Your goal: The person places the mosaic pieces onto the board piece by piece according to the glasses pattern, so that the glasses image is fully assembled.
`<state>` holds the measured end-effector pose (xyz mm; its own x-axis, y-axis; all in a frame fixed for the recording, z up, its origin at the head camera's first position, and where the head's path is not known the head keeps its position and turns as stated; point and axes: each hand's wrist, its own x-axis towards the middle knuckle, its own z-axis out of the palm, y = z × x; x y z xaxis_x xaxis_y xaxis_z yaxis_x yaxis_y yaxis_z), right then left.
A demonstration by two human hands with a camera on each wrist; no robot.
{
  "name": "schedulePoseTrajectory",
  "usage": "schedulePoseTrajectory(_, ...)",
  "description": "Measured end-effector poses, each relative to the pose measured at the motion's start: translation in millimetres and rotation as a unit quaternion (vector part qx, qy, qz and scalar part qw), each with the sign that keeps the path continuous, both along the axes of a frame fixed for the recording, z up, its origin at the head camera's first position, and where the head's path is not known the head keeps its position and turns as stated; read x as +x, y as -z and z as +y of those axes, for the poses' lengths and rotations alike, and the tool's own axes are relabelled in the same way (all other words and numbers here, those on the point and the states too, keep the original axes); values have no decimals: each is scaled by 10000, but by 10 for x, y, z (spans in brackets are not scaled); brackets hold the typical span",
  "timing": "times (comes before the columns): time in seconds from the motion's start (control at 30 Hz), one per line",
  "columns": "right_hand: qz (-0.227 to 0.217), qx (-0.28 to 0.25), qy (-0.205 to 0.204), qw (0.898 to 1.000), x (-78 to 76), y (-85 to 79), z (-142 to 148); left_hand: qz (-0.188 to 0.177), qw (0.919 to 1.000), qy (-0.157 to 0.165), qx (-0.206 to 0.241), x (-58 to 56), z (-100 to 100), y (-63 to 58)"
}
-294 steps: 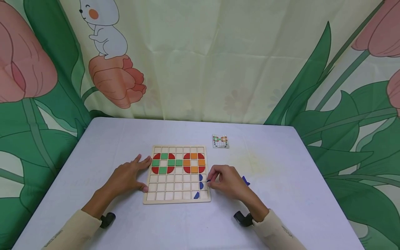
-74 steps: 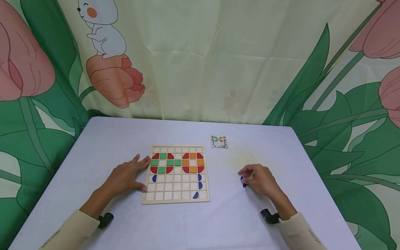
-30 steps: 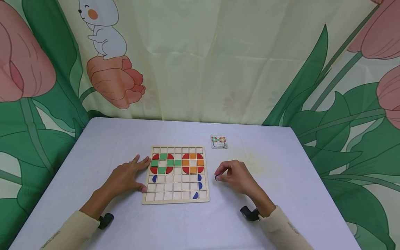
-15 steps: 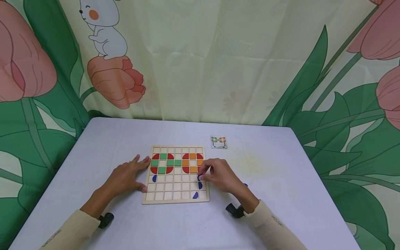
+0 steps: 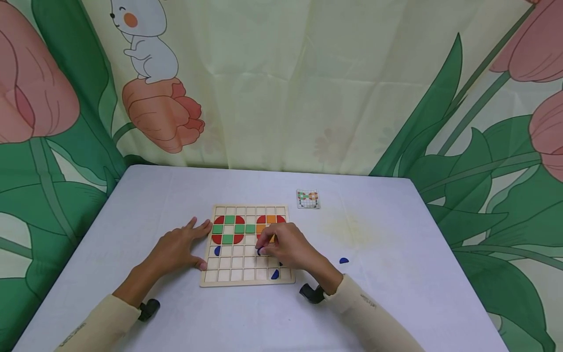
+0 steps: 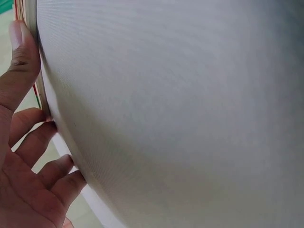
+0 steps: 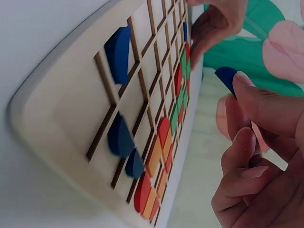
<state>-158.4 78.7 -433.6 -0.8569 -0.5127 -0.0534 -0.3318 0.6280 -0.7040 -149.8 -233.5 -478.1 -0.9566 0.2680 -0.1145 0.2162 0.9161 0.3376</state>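
A square wooden grid board [image 5: 239, 276] lies on the white table, set with red, green, orange and blue pieces. My left hand [image 5: 176, 248] rests at its left edge, thumb and fingers spread along the rim. Over the board, my right hand [image 5: 288, 244] pinches a blue half-round piece [image 7: 226, 77] between thumb and index finger. Below that hand sit two blue half-rounds [image 7: 120, 137] near the right edge, mostly hidden in the head view, and a blue wedge-shaped piece [image 5: 275, 275] near the bottom. Another blue half-round [image 5: 217, 251] sits in the left column.
One loose blue half-round [image 5: 344, 260] lies on the table right of the board. A small pattern card [image 5: 308, 199] lies behind the board's right corner. The table [image 5: 374, 303] meets a printed curtain [image 5: 281, 98] at the back.
A blue half-round was placed in the left column earlier. My right hand then picked up another from the right and carried it leftward over the board. My left hand stayed put.
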Motion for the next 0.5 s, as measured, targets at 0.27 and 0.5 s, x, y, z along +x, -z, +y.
schedulePoseTrajectory(0.27,120,15,-334,9994,-30,-8,-232,-57,10000,25,2,-10,-3,1)
schedulePoseTrajectory(0.5,166,152,-783,9967,-76,-20,-460,-74,9999,66,-16,-15,-18,-1)
